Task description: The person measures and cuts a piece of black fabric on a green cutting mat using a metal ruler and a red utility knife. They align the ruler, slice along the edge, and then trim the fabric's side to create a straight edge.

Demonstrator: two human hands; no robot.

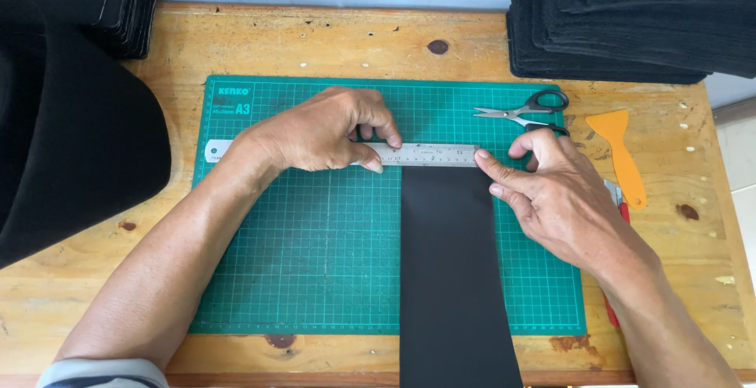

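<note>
A steel ruler [429, 154] lies crosswise on a green cutting mat [315, 246]. A long black strip of material [453, 270] runs from the ruler down past the table's near edge. My left hand [323, 132] presses on the ruler's left half, with thumb and fingers pinching its edges. My right hand [555, 195] rests at the strip's upper right corner. Its index fingertip touches the ruler's right end and its thumb lies on the strip's right edge.
Scissors [528, 111] lie at the mat's top right, beside an orange plastic scraper [620, 152]. A red-handled tool [618, 203] is partly hidden under my right hand. Stacks of black sheets [630, 22] fill the back right, and black material [71, 112] fills the left of the wooden table [315, 42].
</note>
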